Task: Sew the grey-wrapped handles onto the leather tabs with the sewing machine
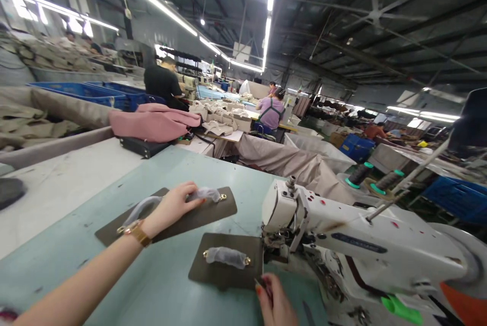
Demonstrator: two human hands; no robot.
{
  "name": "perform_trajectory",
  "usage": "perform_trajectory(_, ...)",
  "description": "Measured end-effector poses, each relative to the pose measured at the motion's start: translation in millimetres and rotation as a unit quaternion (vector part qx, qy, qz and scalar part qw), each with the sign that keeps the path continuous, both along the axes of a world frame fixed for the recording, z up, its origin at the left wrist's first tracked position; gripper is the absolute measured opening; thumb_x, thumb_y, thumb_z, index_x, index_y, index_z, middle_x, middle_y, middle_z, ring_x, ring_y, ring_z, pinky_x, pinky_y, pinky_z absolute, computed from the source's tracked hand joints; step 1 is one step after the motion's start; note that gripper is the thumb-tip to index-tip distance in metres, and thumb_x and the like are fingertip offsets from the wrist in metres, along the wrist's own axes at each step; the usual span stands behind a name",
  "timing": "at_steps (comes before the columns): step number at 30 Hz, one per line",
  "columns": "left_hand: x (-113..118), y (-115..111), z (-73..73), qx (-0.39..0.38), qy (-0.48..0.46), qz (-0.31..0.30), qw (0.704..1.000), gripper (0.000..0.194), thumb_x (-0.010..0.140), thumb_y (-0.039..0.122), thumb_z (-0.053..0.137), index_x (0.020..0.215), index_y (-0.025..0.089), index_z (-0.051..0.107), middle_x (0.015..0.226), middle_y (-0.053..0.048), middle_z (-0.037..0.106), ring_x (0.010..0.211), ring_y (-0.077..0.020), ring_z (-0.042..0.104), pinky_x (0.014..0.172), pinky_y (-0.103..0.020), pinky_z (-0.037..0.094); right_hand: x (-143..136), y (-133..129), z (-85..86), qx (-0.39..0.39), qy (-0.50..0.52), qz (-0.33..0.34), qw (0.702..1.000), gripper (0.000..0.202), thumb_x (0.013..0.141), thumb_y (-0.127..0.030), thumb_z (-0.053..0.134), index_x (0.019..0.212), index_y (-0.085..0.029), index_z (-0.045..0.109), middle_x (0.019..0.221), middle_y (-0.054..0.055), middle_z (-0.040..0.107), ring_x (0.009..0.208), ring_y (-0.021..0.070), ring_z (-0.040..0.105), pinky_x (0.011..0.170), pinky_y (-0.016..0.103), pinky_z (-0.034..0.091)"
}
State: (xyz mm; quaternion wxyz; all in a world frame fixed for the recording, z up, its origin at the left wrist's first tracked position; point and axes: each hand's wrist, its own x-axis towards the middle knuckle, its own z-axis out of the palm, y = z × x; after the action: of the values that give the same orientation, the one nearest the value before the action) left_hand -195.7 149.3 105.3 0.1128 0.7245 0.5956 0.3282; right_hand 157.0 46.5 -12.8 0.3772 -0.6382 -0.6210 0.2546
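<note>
Left hand: left hand (173, 207), centre-left of frame, lies flat and loosely spread on the far panel, fingers over its wrapped handle; gold watch (137, 233) on the wrist.
Far panel: long dark leather panel (198, 217) on the tabletop (160, 275), wrapped handle (207, 194) with gold hardware on top.
Right hand: right hand (274, 301), bottom centre, fingertips pinched on a small dark tool (259, 283), likely snips, touching the near panel's lower right corner.
Near panel: smaller dark panel (224, 270) with its own wrapped handle (227, 257), right edge just beside the sewing machine (342, 240) needle area.
Risk: tool tip sits on the leather, a slip could nick the edge; fingers are close to the needle, so a pedal bump could catch them.
Risk 2: far panel held only by light palm pressure, could slide on the smooth tabletop.
Background: pink fabric (152, 120) upper left, thread cones (359, 174) right, other workers far back.
</note>
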Motion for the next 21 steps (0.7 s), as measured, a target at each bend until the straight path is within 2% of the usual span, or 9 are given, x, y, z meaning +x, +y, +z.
perform_trajectory(3, -11.5, -38.6, 9.9, 0.003, 0.005, -0.009, 1.000, 0.026, 0.081, 0.045, 0.054, 0.073, 0.020, 0.058, 0.086, -0.003, 0.060, 0.082, -0.0200, 0.054, 0.076, -0.028, 0.040, -38.3, 23.6, 36.2, 0.023, -0.120, 0.089, 0.988, 0.027, 0.089, -0.046, 0.043, 0.099, -0.026, 0.057, 0.093, 0.004, 0.069, 0.081, 0.0228, 0.067, 0.063, 0.027, 0.045)
perform_trajectory(6, -8.9, -66.2, 10.7, -0.015, 0.006, -0.013, 1.000, 0.025, 0.081, 0.043, 0.055, 0.070, 0.020, 0.057, 0.082, -0.001, 0.059, 0.077, -0.0181, 0.053, 0.071, -0.027, 0.039, -67.1, 45.7, 62.0, 0.046, -0.259, 0.092, 0.960, 0.015, 0.091, -0.031, 0.046, 0.098, -0.022, 0.056, 0.091, 0.006, 0.069, 0.076, 0.0217, 0.067, 0.058, 0.026, 0.041)
perform_trajectory(9, -3.8, -81.7, 10.9, -0.022, 0.010, -0.009, 1.000, 0.026, 0.080, 0.043, 0.055, 0.069, 0.020, 0.057, 0.081, -0.002, 0.060, 0.076, -0.0187, 0.053, 0.069, -0.027, 0.039, -82.4, 60.0, 69.8, 0.068, -0.356, 0.071, 0.929, 0.007, 0.089, -0.026, 0.053, 0.089, -0.020, 0.056, 0.082, 0.007, 0.068, 0.070, 0.0217, 0.066, 0.051, 0.025, 0.035)
perform_trajectory(11, -5.6, -86.8, 10.3, -0.039, 0.011, 0.010, 0.999, 0.028, 0.079, 0.046, 0.054, 0.069, 0.020, 0.058, 0.077, -0.001, 0.061, 0.072, -0.0190, 0.053, 0.065, -0.027, 0.038, -85.7, 63.2, 68.8, 0.074, -0.373, 0.078, 0.921, 0.008, 0.088, -0.025, 0.053, 0.083, -0.020, 0.057, 0.075, 0.007, 0.067, 0.063, 0.0212, 0.065, 0.047, 0.025, 0.029)
perform_trajectory(14, -21.4, -84.5, 3.4, -0.097, 0.012, 0.046, 0.994, 0.034, 0.079, 0.052, 0.052, 0.068, 0.021, 0.058, 0.064, 0.000, 0.059, 0.061, -0.0183, 0.052, 0.057, -0.027, 0.034, -80.7, 55.6, 64.1, 0.069, -0.312, 0.105, 0.942, 0.015, 0.090, -0.027, 0.048, 0.078, -0.021, 0.056, 0.067, 0.005, 0.066, 0.056, 0.0201, 0.063, 0.046, 0.025, 0.026)
perform_trajectory(17, -37.7, -61.6, -6.0, -0.129, 0.027, 0.057, 0.990, 0.035, 0.079, 0.052, 0.051, 0.067, 0.021, 0.060, 0.062, -0.001, 0.060, 0.059, -0.0186, 0.053, 0.055, -0.027, 0.032, -67.1, 34.3, 55.8, 0.040, -0.172, 0.138, 0.975, 0.021, 0.090, -0.036, 0.045, 0.080, -0.023, 0.057, 0.071, 0.004, 0.067, 0.061, 0.0193, 0.064, 0.049, 0.024, 0.034)
perform_trajectory(19, -31.0, -37.1, -2.4, -0.109, 0.015, 0.050, 0.993, 0.031, 0.080, 0.049, 0.052, 0.071, 0.021, 0.063, 0.069, -0.003, 0.063, 0.065, -0.0208, 0.057, 0.061, -0.028, 0.036, -59.9, 16.5, 48.5, 0.023, -0.059, 0.140, 0.988, 0.024, 0.086, -0.043, 0.047, 0.080, -0.023, 0.059, 0.074, 0.004, 0.068, 0.065, 0.0195, 0.064, 0.054, 0.025, 0.042)
perform_trajectory(21, -3.4, -17.0, 16.1, -0.064, -0.050, 0.018, 0.997, 0.028, 0.081, 0.047, 0.053, 0.087, 0.022, 0.066, 0.084, -0.007, 0.066, 0.079, -0.0250, 0.060, 0.073, -0.033, 0.042, -60.7, 0.0, 42.1, 0.015, 0.032, 0.101, 0.994, 0.029, 0.079, -0.052, 0.053, 0.080, -0.024, 0.061, 0.074, 0.006, 0.067, 0.068, 0.0218, 0.065, 0.057, 0.028, 0.048)
